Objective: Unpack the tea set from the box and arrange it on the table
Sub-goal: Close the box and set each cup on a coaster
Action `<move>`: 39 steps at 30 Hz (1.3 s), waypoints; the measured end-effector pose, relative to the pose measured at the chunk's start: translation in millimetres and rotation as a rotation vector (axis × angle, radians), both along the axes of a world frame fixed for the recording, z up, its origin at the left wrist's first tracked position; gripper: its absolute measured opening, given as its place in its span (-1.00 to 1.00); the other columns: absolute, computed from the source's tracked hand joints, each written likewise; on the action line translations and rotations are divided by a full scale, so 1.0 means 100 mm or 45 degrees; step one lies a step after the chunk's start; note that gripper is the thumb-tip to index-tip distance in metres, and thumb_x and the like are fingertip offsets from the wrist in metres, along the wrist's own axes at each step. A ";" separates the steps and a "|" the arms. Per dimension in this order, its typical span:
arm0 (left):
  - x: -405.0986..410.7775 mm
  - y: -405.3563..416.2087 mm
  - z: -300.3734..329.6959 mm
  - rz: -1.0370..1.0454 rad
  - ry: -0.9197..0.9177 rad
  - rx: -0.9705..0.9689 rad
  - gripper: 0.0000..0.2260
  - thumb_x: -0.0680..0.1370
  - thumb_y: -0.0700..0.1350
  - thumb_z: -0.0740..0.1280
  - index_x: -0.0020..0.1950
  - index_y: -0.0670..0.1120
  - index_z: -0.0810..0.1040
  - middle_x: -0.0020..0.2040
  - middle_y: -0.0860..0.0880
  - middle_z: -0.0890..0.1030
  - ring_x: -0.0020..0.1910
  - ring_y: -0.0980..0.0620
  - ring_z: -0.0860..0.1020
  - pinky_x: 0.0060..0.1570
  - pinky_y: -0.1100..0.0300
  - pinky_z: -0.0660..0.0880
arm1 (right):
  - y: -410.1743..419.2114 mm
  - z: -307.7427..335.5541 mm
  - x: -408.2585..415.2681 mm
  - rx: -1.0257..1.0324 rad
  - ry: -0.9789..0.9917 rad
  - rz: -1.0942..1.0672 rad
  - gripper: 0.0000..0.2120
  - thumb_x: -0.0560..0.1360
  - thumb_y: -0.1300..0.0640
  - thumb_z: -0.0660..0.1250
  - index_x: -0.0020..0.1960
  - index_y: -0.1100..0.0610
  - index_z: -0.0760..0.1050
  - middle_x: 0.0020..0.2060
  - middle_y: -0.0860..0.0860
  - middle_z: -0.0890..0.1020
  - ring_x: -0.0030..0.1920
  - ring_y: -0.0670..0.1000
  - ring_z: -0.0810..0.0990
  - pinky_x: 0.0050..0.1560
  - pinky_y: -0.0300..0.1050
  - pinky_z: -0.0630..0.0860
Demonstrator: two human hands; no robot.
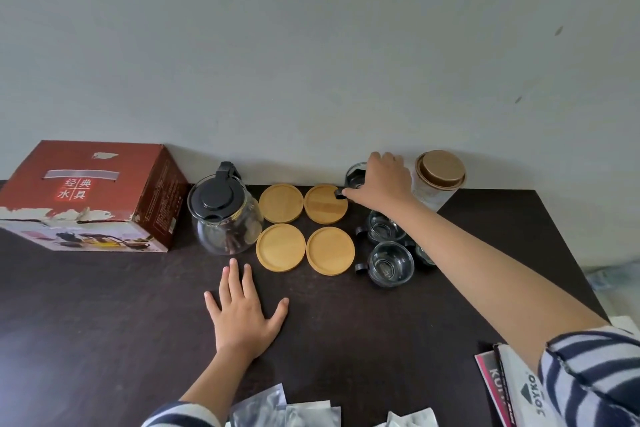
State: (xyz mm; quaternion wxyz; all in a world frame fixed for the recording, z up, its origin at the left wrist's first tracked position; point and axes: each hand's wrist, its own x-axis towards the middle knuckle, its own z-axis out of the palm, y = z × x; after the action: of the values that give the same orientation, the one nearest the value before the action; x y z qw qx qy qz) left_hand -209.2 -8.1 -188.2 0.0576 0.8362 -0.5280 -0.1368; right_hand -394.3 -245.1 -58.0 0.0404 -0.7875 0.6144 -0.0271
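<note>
Now right hand (382, 184) grip closed on glass cup (355, 177).

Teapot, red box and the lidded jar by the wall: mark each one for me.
teapot (211, 199): head view, on its black lid.
red box (83, 172): head view, on its top face.
lidded jar (440, 168): head view, on its wooden lid.
</note>
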 end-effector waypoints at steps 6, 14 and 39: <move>0.02 0.00 0.02 -0.009 -0.001 0.027 -0.10 0.39 0.46 -0.06 0.56 -0.09 0.01 0.58 -0.10 -0.09 0.55 -0.09 -0.12 0.43 -0.25 -0.07 | 0.17 -0.07 0.54 0.238 -0.328 0.164 -0.26 0.31 -0.20 0.49 0.29 0.20 0.34 0.15 0.11 0.44 0.12 0.10 0.48 -0.16 -0.14 0.40; 0.03 0.00 0.03 -0.007 0.023 0.009 -0.11 0.40 0.46 0.00 0.56 -0.08 0.01 0.58 -0.09 -0.10 0.55 -0.08 -0.14 0.43 -0.23 -0.12 | 0.27 -0.35 1.05 0.327 -0.490 0.264 -0.19 0.32 -0.13 0.53 0.40 0.18 0.28 0.29 0.11 0.43 0.30 0.12 0.41 0.12 -0.06 0.46; 0.02 0.00 0.04 -0.021 0.011 0.016 -0.11 0.40 0.46 -0.04 0.56 -0.09 -0.01 0.58 -0.10 -0.10 0.54 -0.10 -0.13 0.43 -0.25 -0.08 | 0.38 -0.35 -0.34 0.459 0.114 -0.224 -0.31 0.40 -0.24 0.39 0.30 0.20 0.29 0.18 0.16 0.48 0.16 0.17 0.50 -0.15 -0.05 0.43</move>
State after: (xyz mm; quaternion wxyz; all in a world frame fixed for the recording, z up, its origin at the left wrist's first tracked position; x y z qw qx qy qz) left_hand -207.2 -8.0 -183.8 0.0534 0.8316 -0.5337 -0.1441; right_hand -428.5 -206.7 -92.8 0.1510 -0.7112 0.6769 0.1149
